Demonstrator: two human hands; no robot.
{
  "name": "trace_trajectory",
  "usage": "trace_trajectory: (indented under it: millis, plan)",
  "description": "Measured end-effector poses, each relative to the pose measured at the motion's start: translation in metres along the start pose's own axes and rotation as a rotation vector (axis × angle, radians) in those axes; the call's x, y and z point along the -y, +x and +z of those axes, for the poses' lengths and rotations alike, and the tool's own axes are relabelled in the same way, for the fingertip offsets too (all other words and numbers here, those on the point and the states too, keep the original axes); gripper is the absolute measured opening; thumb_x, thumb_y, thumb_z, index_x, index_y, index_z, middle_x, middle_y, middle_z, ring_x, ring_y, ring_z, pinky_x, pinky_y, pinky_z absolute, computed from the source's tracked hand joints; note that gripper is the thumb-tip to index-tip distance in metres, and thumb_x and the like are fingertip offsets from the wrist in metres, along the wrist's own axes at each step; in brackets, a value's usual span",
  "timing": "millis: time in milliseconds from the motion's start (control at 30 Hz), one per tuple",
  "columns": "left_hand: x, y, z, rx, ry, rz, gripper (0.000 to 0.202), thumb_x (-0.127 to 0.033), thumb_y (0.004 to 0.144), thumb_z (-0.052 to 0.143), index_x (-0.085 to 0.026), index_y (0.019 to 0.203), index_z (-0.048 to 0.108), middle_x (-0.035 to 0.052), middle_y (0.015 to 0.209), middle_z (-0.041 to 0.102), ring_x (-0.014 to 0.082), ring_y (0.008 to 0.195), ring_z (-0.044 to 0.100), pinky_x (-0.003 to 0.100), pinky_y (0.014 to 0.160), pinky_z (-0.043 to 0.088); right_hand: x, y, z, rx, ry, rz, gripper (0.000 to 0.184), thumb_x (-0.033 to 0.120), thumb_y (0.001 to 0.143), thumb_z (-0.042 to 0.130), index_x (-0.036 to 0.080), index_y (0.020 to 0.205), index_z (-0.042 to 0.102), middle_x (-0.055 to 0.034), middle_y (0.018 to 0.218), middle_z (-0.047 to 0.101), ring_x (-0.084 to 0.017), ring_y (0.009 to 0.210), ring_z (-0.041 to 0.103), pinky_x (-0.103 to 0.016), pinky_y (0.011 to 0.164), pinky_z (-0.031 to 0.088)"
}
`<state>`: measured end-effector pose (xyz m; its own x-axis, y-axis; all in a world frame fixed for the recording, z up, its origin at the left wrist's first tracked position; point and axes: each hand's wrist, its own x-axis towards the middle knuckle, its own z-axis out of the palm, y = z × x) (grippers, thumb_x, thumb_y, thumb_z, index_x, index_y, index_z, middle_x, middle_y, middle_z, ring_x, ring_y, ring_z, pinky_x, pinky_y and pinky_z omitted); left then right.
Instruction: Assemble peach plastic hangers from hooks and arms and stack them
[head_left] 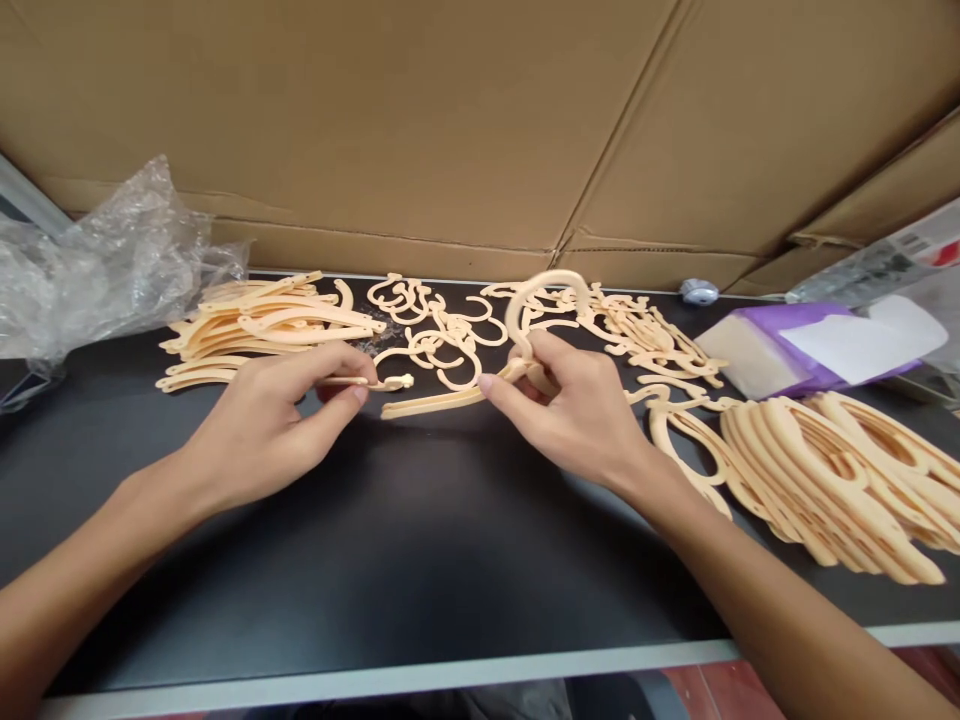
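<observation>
Between the fingers of my left hand [289,425] is a thin cream plastic hanger piece [394,382], its knobbed end pointing right. My right hand [574,405] grips a cream hanger hook [551,280] with a slim hanger arm [431,403] joined near its base and reaching left. The two held parts are close together but apart, above the black tabletop [420,570]. Fingers hide part of the joint. Behind my left hand lies a pile of hanger arms [277,325]; loose hooks [442,335] are scattered behind both hands.
Stacked folded hangers [832,480] stand at the right, beside small connector pieces [645,335]. A purple tissue pack [810,345] sits behind them. Crumpled clear plastic [120,270] lies at the left. A cardboard wall [375,130] closes off the back.
</observation>
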<state>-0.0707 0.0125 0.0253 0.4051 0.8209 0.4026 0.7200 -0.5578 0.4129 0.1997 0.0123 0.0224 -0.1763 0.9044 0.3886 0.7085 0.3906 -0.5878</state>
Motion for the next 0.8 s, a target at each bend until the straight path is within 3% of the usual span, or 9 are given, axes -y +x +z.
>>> trace_trajectory:
  millis: [133,267,333,433,600,800]
  plan:
    - [0.0,-0.001,0.006,0.134,0.013,0.007,0.021,-0.035,0.096,0.054,-0.023,0.089,0.069,-0.0045,0.071,0.069,0.0118,0.055,0.056,0.024,0.055,0.042,-0.008,0.001,-0.004,0.064,0.0,-0.035,0.021,0.022,0.083,0.06,0.023,0.069,0.044,0.0041,0.065,0.056,-0.011,0.054,0.043,-0.026,0.055,0.032]
    - [0.005,-0.002,0.014,0.171,0.033,0.042,0.027,-0.039,0.1,0.049,-0.024,0.097,0.072,-0.0007,0.087,0.075,0.0151,0.07,0.066,0.026,0.068,0.048,-0.011,0.002,-0.009,0.179,0.055,-0.028,0.003,0.022,0.088,0.058,0.022,0.088,0.061,0.0032,0.068,0.061,-0.013,0.061,0.053,-0.026,0.06,0.039]
    - [0.006,-0.002,0.015,0.153,0.058,0.048,0.028,-0.038,0.101,0.048,-0.024,0.099,0.073,0.0011,0.092,0.076,0.0168,0.076,0.067,0.027,0.071,0.049,-0.01,0.002,-0.013,0.19,0.072,-0.027,0.009,0.023,0.09,0.057,0.021,0.092,0.065,0.0015,0.073,0.066,-0.014,0.065,0.057,-0.026,0.061,0.041]
    - [0.005,-0.002,0.012,0.098,0.067,0.051,0.025,-0.036,0.099,0.052,-0.023,0.096,0.073,0.0006,0.09,0.075,0.0161,0.075,0.066,0.027,0.072,0.05,-0.008,0.002,-0.017,0.16,0.079,-0.028,0.014,0.023,0.091,0.058,0.02,0.081,0.068,-0.0006,0.079,0.071,-0.014,0.068,0.06,-0.027,0.061,0.041]
    - [0.002,0.0,0.008,0.057,0.042,0.114,0.02,-0.031,0.097,0.058,-0.022,0.088,0.073,-0.0007,0.088,0.074,0.0136,0.073,0.064,0.025,0.074,0.049,-0.008,-0.001,-0.017,0.046,0.018,-0.051,0.024,0.03,0.089,0.067,0.02,0.068,0.066,0.0017,0.062,0.065,-0.012,0.055,0.055,-0.028,0.056,0.038]
    - [0.01,0.0,0.012,0.2,-0.025,0.084,0.018,-0.03,0.097,0.059,-0.024,0.092,0.075,-0.0031,0.089,0.073,0.0095,0.07,0.062,0.021,0.07,0.046,-0.008,-0.003,-0.01,0.004,-0.051,-0.133,0.023,0.024,0.086,0.07,0.018,0.064,0.066,0.0013,0.059,0.065,-0.011,0.054,0.054,-0.027,0.054,0.035]
